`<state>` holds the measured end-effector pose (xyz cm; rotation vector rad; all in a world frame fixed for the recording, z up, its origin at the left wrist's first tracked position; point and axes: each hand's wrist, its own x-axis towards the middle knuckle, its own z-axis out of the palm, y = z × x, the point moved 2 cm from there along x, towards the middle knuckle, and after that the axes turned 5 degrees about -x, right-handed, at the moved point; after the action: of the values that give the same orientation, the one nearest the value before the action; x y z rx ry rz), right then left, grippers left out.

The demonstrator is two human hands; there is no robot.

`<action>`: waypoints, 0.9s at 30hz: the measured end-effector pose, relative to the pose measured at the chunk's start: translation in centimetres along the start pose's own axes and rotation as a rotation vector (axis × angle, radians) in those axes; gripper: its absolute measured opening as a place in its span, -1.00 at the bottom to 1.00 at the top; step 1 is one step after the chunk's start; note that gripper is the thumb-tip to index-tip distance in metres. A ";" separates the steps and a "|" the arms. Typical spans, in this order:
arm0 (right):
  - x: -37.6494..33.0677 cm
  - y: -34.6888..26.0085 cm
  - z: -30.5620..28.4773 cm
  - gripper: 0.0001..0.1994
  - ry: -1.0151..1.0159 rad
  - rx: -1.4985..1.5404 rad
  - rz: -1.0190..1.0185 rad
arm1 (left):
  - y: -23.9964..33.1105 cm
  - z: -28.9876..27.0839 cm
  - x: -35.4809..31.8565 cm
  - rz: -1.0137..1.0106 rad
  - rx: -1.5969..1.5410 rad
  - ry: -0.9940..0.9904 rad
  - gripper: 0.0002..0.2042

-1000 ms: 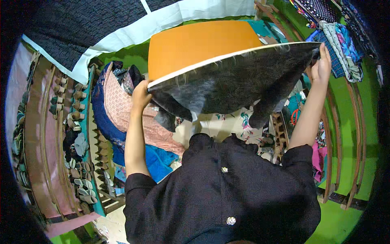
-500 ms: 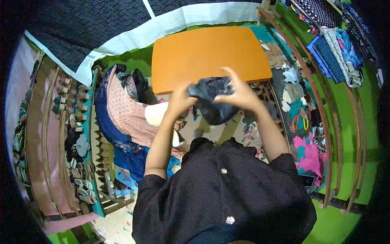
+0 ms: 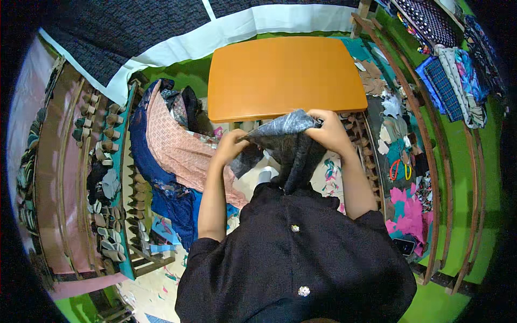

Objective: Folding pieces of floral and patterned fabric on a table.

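A dark grey-black cloth [image 3: 296,153] is stretched between my two hands, in front of my body. Its upper edge shows a lighter, blue-grey face, and the rest hangs in folds toward my lap. My left hand [image 3: 231,146] pinches its left corner with closed fingers. On the other end, my right hand [image 3: 329,131] grips the edge, thumb and fingers closed on it. The near side of an orange-topped table [image 3: 288,78] lies just beyond both hands.
Peach patterned fabric [image 3: 169,134] and blue lace fabric [image 3: 169,196] are heaped at left, beside a rack of shoes [image 3: 110,145]. At right, a bench carries fabric scraps [image 3: 406,210], scissors with red and yellow handles [image 3: 399,169] and a phone [image 3: 404,246]. Folded cloths [image 3: 447,86] hang on rails.
The dark cloth was bunched between my hands; now it is spread out with its upper edge drawn taut. My right hand, earlier with fingers apart, has closed on the edge.
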<state>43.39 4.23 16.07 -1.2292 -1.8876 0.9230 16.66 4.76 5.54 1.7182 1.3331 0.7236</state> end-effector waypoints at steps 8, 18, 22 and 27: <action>-2.2 2.5 -1.8 -0.54 -0.375 -0.104 -0.055 | 1.5 -2.9 -0.1 0.342 -0.344 0.558 -0.64; -3.0 8.7 -11.7 -0.73 0.178 -0.685 0.130 | 3.4 -9.7 3.2 0.352 0.020 0.587 -0.81; -1.3 6.9 -13.8 -0.77 0.370 -0.764 0.250 | 4.4 -10.2 7.4 0.302 -0.258 0.363 -0.74; 3.7 3.8 -14.5 -0.79 0.503 -0.911 0.218 | 6.3 -9.8 13.1 0.125 -0.452 0.357 -0.65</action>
<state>56.16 11.56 20.80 -1.9800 -1.7855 -0.2390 15.12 19.27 15.26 1.3539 1.1782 1.3410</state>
